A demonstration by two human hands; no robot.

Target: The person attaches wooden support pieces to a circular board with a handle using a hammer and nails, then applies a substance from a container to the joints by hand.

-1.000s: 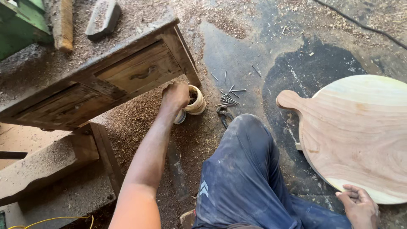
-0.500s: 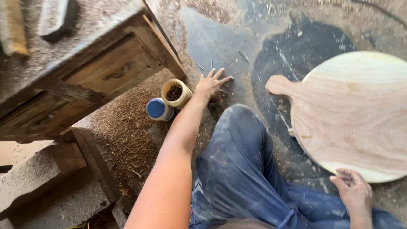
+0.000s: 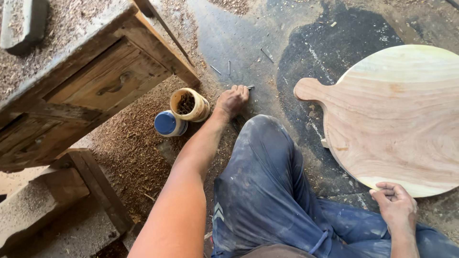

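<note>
Left hand (image 3: 233,99) has left the nail tub (image 3: 190,104), fingers now curled shut on floor nails (image 3: 250,87); right hand (image 3: 396,205), fingers loosely together, steadies the round board (image 3: 401,114).

Head camera, looking down.
It faces steeply down from close range onto the floor (image 3: 248,43) before the person's knee (image 3: 263,157).

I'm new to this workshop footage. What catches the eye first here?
The big round wooden board with a handle, lying on the dark floor at right, the right hand at its near edge. The left hand reaches to nails on the floor, beside an open tub under the sawdust-covered bench.
</note>
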